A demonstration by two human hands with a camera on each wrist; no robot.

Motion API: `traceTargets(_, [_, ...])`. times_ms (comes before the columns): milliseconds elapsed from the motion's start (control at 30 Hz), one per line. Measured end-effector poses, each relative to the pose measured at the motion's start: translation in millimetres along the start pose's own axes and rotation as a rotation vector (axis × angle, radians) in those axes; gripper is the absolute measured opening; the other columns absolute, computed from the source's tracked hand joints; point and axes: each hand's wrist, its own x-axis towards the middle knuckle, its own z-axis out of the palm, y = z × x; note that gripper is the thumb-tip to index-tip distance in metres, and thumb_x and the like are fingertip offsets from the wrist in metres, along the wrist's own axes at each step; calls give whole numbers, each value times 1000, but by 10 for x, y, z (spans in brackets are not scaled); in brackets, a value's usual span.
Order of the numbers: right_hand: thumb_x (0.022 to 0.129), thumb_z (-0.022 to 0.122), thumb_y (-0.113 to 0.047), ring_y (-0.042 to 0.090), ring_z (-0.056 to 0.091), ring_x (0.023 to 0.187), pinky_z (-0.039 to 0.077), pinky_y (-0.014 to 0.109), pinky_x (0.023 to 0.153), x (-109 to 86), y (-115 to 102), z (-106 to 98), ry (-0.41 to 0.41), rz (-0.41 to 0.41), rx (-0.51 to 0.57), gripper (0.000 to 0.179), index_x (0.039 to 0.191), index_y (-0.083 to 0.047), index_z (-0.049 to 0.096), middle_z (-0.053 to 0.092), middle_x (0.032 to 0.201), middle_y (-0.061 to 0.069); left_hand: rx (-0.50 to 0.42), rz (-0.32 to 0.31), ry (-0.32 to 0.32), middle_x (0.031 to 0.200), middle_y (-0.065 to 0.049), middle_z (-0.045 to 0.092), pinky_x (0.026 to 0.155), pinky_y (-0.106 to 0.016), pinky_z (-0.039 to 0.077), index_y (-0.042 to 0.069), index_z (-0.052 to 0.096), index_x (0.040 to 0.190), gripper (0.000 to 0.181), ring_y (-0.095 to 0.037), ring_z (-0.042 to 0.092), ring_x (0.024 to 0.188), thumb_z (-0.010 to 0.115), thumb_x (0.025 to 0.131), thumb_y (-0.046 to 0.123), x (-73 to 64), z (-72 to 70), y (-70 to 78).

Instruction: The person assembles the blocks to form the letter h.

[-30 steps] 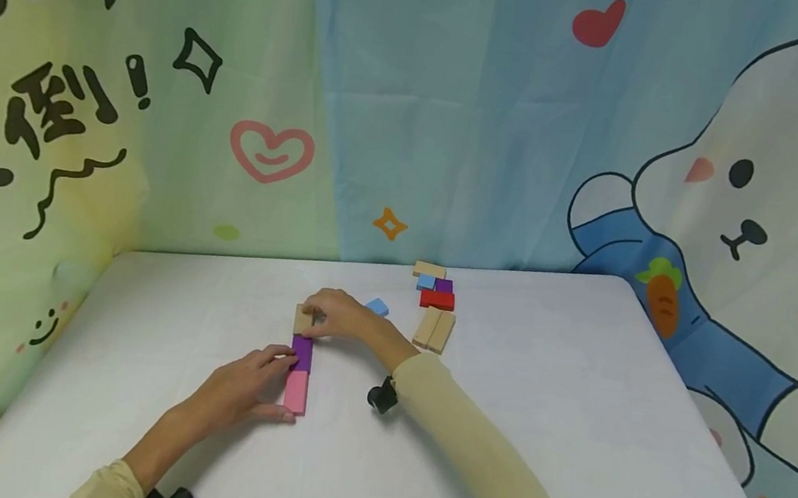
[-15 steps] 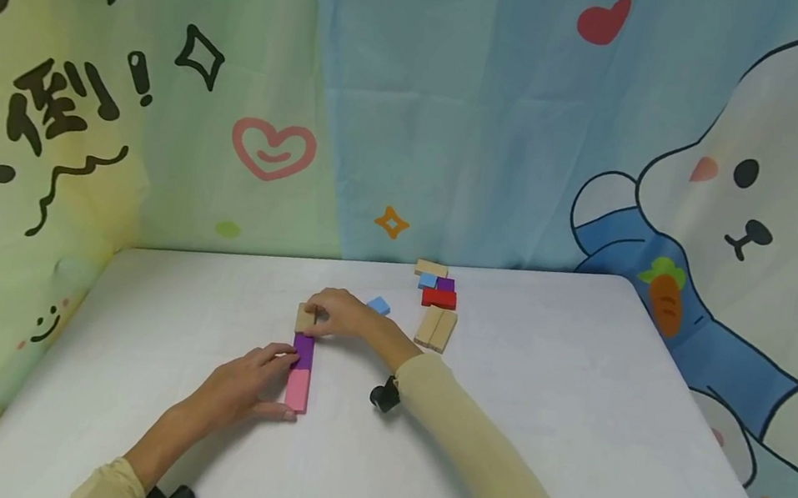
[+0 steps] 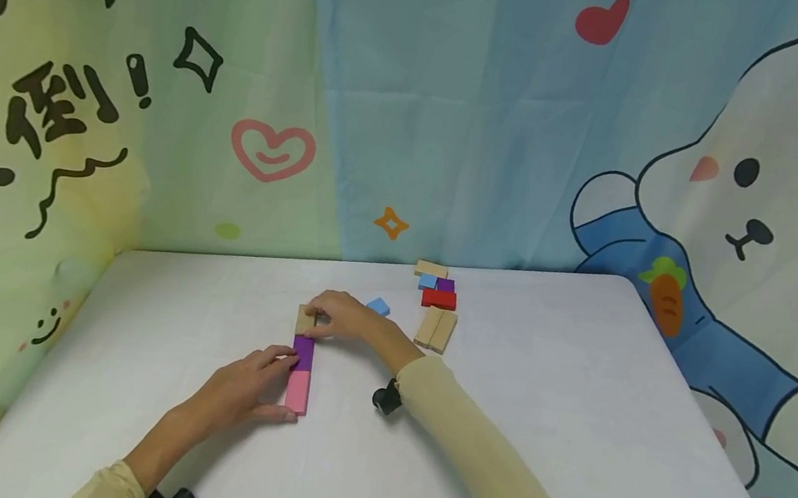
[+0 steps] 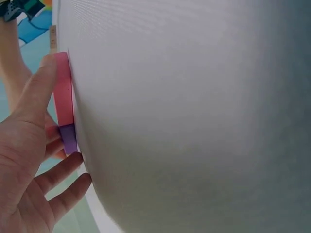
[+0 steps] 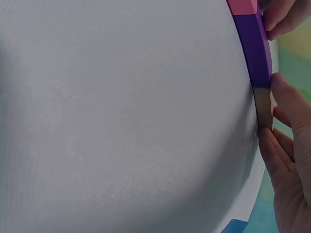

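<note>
A pink block, a purple block and a plain wooden block lie end to end in a straight row on the white table. My left hand holds the row from the left, its thumb at the near end of the pink block and its fingertips along the side of the purple block. At the far end, my right hand pinches the wooden block. Its thumb is by the joint with the purple block, and a fingertip meets the far end.
A blue block lies just behind my right hand. Farther right are two wooden blocks side by side, a red block, small blue and purple blocks, and another wooden block by the table's back edge. A printed curtain hangs behind.
</note>
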Motion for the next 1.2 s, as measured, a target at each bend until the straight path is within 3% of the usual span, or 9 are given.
traceTargets(467, [92,66,-32,17,55,119,44,29,106,-32,-17,2,21,-18,7,32,112,-8,63,62,123,6,14,17,10,135,-10,54,87,-41,56,5,54,137,81,-27,60,116,73,77,55,-6,-16,19])
traceTargets(767, [93,64,-34,17,52,127,41,27,110,-59,-15,38,38,0,-19,36,120,-10,63,58,132,6,15,32,17,136,-11,54,87,-41,57,4,54,137,81,-27,61,116,73,77,55,-12,-7,10])
traceTargets(1200, [94,63,-36,17,54,124,44,28,107,-86,-41,45,65,-16,-69,36,121,-11,65,57,130,5,27,49,32,136,-10,54,87,-40,56,3,55,135,78,-25,61,114,72,79,54,-17,23,3])
